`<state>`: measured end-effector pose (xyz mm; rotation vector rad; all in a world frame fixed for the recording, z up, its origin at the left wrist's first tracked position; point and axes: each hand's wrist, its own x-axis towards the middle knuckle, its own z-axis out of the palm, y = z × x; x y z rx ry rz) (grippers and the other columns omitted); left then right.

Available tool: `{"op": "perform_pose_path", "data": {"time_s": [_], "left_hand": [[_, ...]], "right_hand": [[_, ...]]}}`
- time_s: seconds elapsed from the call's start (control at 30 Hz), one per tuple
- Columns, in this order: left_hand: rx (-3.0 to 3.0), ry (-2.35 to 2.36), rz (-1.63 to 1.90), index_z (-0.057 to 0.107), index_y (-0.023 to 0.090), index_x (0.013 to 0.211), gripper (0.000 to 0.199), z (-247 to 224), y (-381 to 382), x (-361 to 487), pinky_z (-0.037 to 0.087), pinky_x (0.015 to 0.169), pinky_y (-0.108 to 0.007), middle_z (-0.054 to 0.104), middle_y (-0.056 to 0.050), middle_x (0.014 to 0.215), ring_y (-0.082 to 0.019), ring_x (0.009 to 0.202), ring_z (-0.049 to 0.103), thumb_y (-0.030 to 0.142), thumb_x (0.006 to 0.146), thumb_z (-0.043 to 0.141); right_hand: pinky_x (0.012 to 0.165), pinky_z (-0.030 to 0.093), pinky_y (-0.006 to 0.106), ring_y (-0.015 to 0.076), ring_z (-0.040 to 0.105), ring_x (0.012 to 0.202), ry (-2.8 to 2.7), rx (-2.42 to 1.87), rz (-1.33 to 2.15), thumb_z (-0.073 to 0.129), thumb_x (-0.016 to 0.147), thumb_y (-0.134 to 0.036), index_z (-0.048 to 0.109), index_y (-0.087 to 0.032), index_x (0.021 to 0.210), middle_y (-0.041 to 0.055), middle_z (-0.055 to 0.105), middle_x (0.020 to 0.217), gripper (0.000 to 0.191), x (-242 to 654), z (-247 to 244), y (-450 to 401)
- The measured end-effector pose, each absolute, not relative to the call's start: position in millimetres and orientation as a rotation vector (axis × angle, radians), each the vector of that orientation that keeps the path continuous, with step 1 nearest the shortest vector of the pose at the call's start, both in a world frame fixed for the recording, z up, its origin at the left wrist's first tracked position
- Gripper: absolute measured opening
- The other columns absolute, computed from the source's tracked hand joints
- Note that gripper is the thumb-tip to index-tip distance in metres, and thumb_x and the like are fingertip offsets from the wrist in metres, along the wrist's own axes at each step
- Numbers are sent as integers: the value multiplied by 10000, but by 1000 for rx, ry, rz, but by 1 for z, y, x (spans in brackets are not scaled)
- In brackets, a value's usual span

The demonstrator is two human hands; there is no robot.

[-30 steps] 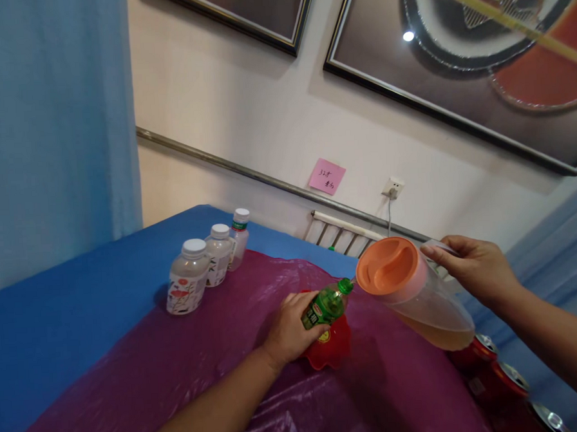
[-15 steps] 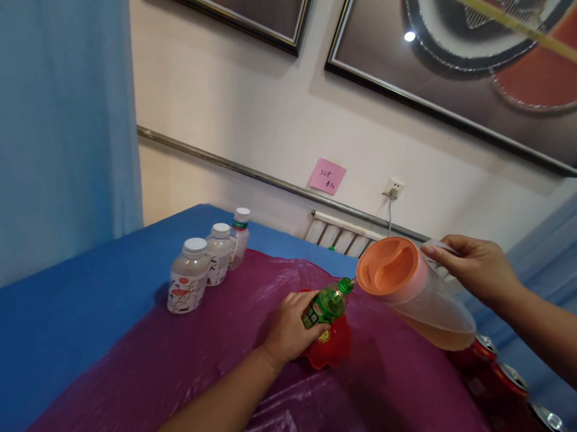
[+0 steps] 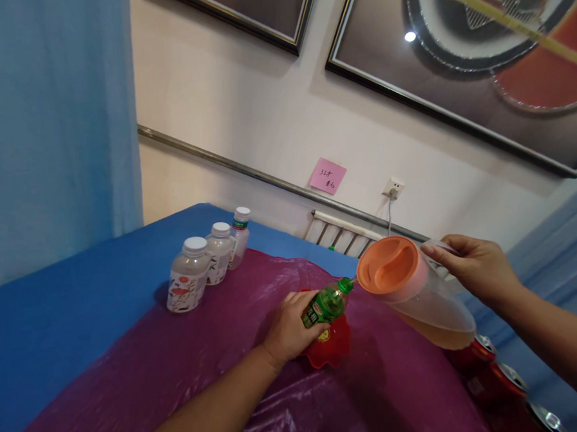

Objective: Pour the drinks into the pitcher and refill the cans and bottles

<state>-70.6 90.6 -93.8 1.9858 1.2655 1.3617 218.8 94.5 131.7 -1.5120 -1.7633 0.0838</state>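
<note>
My left hand (image 3: 292, 328) is wrapped round a green-labelled bottle (image 3: 326, 304), tilted with its green-rimmed mouth up to the right. My right hand (image 3: 477, 264) grips the handle of a clear pitcher (image 3: 433, 308) with an orange lid (image 3: 388, 265). The pitcher is tipped to the left, its spout at the bottle's mouth, with pale brown liquid low in its body. Whether liquid is flowing is too small to tell. Beneath the bottle, a red scalloped dish (image 3: 336, 345) rests on the purple plastic sheet (image 3: 218, 348).
Three white-capped bottles, the nearest (image 3: 188, 276) with a bird label, stand at the left on the blue table (image 3: 104, 296). Several red cans (image 3: 495, 385) stand at the lower right. Behind are a radiator (image 3: 342, 232), a wall pipe and a plugged socket (image 3: 392, 188).
</note>
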Motion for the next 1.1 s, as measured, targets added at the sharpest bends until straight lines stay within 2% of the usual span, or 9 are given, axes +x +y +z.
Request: {"op": "perform_pose_path", "data": {"time_s": [0.87, 1.1], "left_hand": [[1972, 1268, 1334, 672, 208, 1277, 647, -88, 87, -70, 469, 1036, -419, 731, -74, 1242, -282, 1144, 625, 193, 671, 898], [1966, 1267, 1328, 672, 221, 1279, 646, -90, 89, -71, 469, 1042, -425, 730, -66, 1244, -281, 1148, 621, 192, 672, 891]], "right_hand": [[450, 309, 249, 128, 397, 520, -1764, -1532, 55, 701, 628, -852, 629, -214, 580, -13, 462, 537, 644, 218, 133, 94], [447, 294, 251, 124, 375, 513, -1768, -1538, 17, 688, 633, -853, 623, -212, 564, -17, 433, 529, 647, 217, 133, 93]]}}
